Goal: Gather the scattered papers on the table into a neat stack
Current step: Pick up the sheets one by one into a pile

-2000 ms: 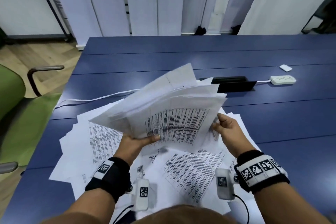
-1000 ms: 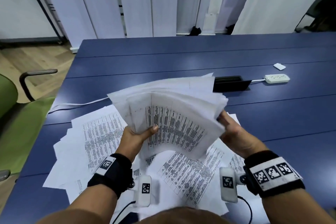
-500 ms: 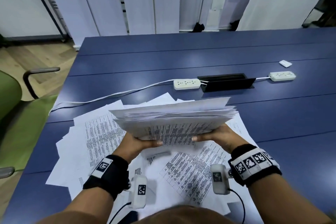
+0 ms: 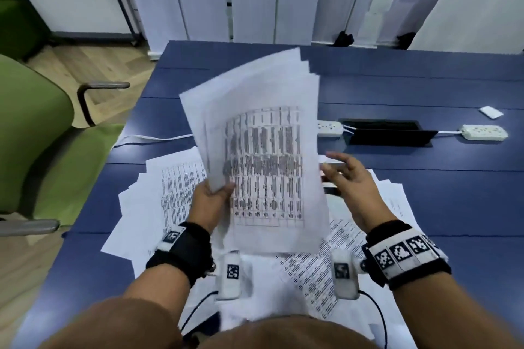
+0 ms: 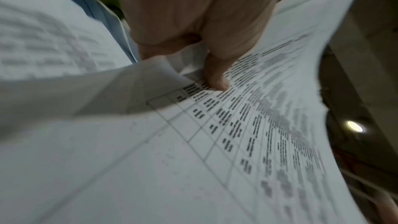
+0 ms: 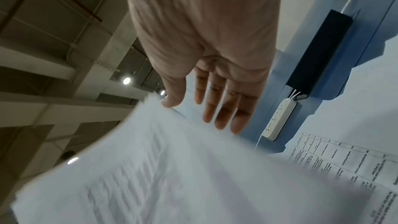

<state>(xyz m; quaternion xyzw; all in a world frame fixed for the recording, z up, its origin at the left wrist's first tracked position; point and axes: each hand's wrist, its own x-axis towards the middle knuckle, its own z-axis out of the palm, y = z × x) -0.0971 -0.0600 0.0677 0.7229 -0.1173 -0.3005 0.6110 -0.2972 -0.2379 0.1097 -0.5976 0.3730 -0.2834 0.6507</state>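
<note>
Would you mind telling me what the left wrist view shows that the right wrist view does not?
Only the left wrist view shows the left hand, thumb pinching the held sheaf. Only the right wrist view shows the right hand, fingers straight, holding nothing, plus the power strip and the black cable box. Both show the sheaf's printed tables and ceiling lights.

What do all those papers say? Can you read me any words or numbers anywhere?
Nothing here can be read.
Held sheets: a printed table, too blurred to read.
Loose papers on the table: print too small to read.
Wristbands: black-and-white square code patterns, no words.
Power strips: no label visible.
</note>
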